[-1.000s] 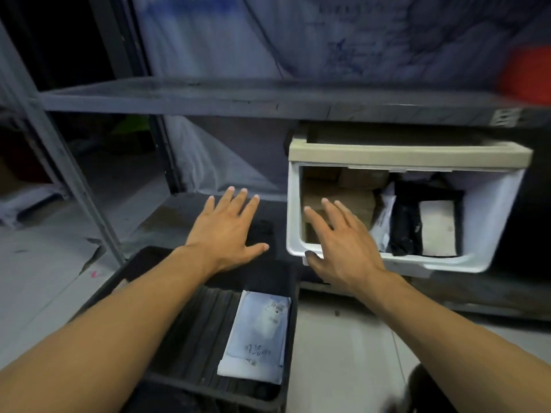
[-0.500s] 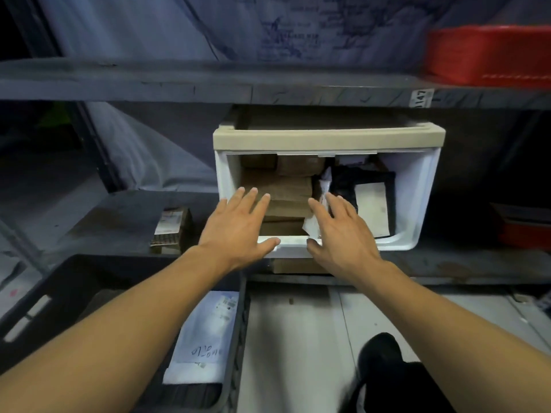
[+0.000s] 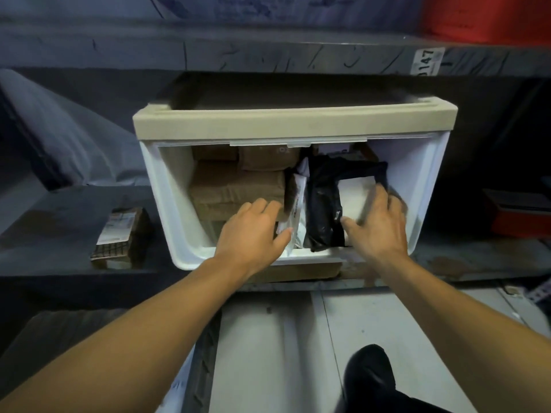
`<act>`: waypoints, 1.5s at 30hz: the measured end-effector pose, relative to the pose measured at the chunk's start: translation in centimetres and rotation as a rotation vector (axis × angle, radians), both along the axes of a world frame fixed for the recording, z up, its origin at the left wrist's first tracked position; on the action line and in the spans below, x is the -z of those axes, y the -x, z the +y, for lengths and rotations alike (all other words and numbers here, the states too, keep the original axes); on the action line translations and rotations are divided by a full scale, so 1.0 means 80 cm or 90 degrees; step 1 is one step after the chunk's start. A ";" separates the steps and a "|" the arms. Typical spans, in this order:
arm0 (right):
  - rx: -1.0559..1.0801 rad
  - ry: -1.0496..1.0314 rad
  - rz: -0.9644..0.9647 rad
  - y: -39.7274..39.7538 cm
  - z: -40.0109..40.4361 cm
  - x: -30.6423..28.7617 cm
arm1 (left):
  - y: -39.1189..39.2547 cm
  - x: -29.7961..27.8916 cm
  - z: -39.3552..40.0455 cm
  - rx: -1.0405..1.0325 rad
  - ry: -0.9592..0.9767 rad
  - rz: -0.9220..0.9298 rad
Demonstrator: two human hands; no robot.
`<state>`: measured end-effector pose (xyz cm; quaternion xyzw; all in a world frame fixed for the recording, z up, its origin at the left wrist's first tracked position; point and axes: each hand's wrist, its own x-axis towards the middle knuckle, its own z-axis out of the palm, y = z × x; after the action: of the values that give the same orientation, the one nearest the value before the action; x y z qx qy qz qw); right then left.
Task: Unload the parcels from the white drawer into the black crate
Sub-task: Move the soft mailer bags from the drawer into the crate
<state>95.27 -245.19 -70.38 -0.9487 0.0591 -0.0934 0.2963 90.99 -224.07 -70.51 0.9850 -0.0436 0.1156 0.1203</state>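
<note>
inside the drawer [image 3: 179,210], a white parcel [image 3: 293,216] is pinched by the left hand [image 3: 253,234] and a black parcel [image 3: 323,204] is gripped by the right hand [image 3: 378,222].

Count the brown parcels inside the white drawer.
3 show in the white drawer: a small brown parcel back left, another brown parcel beside it, and a large brown parcel in front. More may be hidden underneath or behind.
</note>
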 end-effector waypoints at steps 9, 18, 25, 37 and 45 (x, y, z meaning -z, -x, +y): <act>0.107 -0.124 0.023 -0.048 0.020 0.003 | -0.039 0.024 -0.032 0.001 0.153 0.037; 0.076 -0.141 0.043 -0.032 0.018 -0.011 | -0.043 0.026 -0.026 -0.044 0.195 0.070; 0.075 -0.186 -0.028 -0.014 0.007 -0.037 | -0.039 0.013 -0.020 -0.092 0.279 0.147; 0.066 -0.380 0.007 0.057 -0.014 -0.078 | 0.011 -0.036 -0.027 -0.083 0.424 0.074; -0.075 -0.413 0.009 0.117 0.066 -0.098 | 0.075 -0.078 0.010 -0.012 0.889 0.232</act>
<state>85.92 -239.94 -62.56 -0.8074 0.0325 -0.0456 0.5873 85.01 -223.27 -64.26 0.6824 0.0698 -0.0487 0.7260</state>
